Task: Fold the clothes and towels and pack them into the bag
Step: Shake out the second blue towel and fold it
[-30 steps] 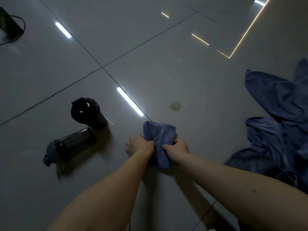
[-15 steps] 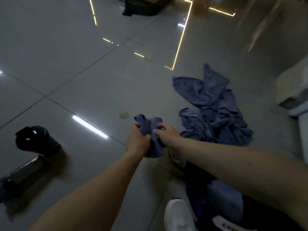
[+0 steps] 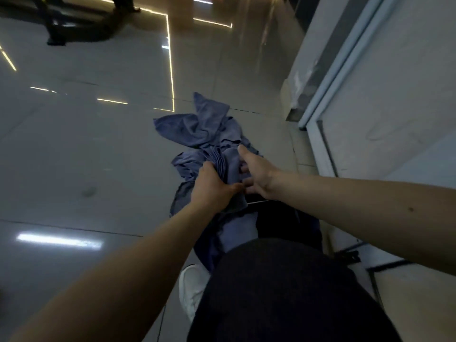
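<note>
- The person crouches on the glossy tiled floor (image 3: 98, 144) and holds a folded towel (image 3: 230, 164) in both hands, its stacked layers showing along the upper left edge.
- The left hand (image 3: 212, 186) grips the towel from the near side, its fingers curled round the bundled edge.
- The right hand (image 3: 255, 174) holds the other side: its thumb lies along the top and its fingers tuck in against the cloth.
- The towel hangs just above a heap of loose blue clothes (image 3: 197, 127) that sprawls unfolded on the floor beyond the hands.
- Right below the hands sits a dark shape (image 3: 291, 218) that I take for the bag, though the light is too dim to be sure. Some paler blue cloth (image 3: 239, 230) lies beside or in it.
- A white shoe (image 3: 192, 287) pokes out near the person's dark-clad knee, and a pale door frame (image 3: 345, 95) runs along the right.
- To my eye the folding of this piece is done and the packing step is in hand.
- The next move calls for lowering the towel flat into the bag with both hands keeping the layers pressed together, so the fold does not spring open on release.
</note>
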A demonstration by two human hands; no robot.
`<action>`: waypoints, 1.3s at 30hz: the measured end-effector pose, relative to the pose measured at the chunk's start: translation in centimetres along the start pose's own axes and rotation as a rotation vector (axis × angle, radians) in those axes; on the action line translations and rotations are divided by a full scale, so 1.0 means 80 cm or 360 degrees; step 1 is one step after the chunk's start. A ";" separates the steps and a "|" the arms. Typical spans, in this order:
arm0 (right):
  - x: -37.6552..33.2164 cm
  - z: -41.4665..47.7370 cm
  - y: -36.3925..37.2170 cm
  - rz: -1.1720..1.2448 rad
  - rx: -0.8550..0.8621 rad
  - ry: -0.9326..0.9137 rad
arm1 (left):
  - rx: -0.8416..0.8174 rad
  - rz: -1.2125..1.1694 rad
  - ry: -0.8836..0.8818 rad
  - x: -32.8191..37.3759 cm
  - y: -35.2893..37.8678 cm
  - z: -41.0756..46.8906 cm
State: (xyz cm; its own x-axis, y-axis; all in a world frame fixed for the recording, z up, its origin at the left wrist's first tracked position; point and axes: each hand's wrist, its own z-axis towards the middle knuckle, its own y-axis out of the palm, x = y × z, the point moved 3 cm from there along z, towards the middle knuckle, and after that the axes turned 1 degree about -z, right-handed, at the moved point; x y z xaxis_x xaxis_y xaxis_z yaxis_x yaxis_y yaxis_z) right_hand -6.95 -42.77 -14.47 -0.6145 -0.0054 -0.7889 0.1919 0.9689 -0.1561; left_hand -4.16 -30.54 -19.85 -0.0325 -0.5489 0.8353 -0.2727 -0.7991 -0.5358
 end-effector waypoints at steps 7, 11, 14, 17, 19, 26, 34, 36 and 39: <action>0.084 -0.003 -0.077 0.0071 0.0097 0.0086 | -0.0211 0.0074 0.0097 0.021 0.087 -0.031; 0.113 -0.004 -0.106 0.0137 0.0041 0.0078 | -0.0252 0.0036 0.0057 0.009 0.114 -0.035; 0.146 -0.003 -0.142 -0.0327 0.0224 -0.0071 | -0.0322 0.0031 0.0057 -0.003 0.138 -0.039; 0.196 -0.009 -0.167 -0.1256 0.0116 -0.0188 | -0.0399 0.0057 0.0040 -0.012 0.162 -0.044; 0.224 -0.015 -0.170 -0.1523 -0.0105 -0.0232 | -0.0402 0.0041 0.0029 -0.016 0.174 -0.043; 0.260 -0.021 -0.162 -0.2428 -0.0278 -0.0478 | -0.0399 -0.0046 0.0018 -0.022 0.185 -0.042; 0.274 -0.062 -0.192 -0.2017 -0.0042 -0.1015 | -0.0629 0.0030 0.0005 -0.018 0.217 -0.053; 0.273 -0.069 -0.196 -0.1944 -0.0039 -0.1035 | -0.0709 0.0074 -0.0021 -0.016 0.227 -0.059; 0.266 -0.072 -0.197 -0.1883 -0.0073 -0.0997 | -0.0815 0.0105 -0.0094 -0.010 0.244 -0.064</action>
State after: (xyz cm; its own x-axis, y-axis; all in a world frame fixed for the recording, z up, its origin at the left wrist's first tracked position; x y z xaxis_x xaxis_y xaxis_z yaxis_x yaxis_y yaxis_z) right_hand -27.48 -56.72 -25.39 0.0623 -0.9406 -0.3336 -0.2411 0.3102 -0.9196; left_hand -14.39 -44.43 -30.35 -0.0151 -0.6189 0.7853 -0.7079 -0.5481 -0.4455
